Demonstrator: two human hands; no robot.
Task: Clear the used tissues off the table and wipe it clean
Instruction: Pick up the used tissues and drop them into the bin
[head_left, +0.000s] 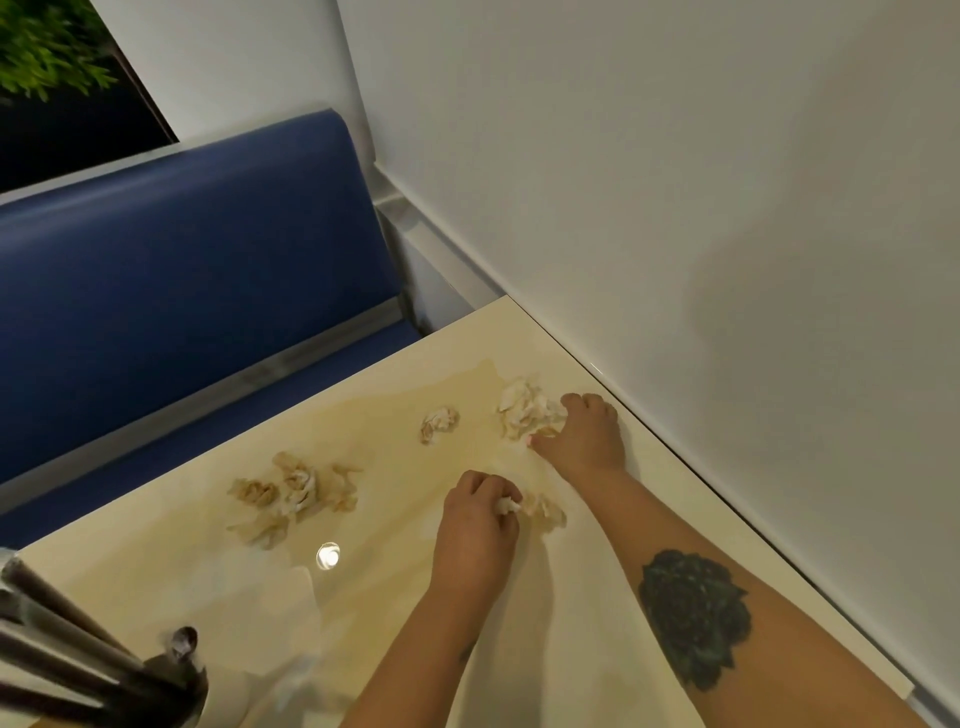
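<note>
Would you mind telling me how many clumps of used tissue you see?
4, though the pile may hold several: far wad under right hand, small wad, left pile, clump by left hand.

Beyond my grips, across the table, runs a blue padded bench (182, 270) with a silver strip along its seat. Right of them a plain white wall (675, 208) rises. Far off to the upper left hangs green foliage (47, 52). Near left, dark metal rods (67, 654) slant inward.
</note>
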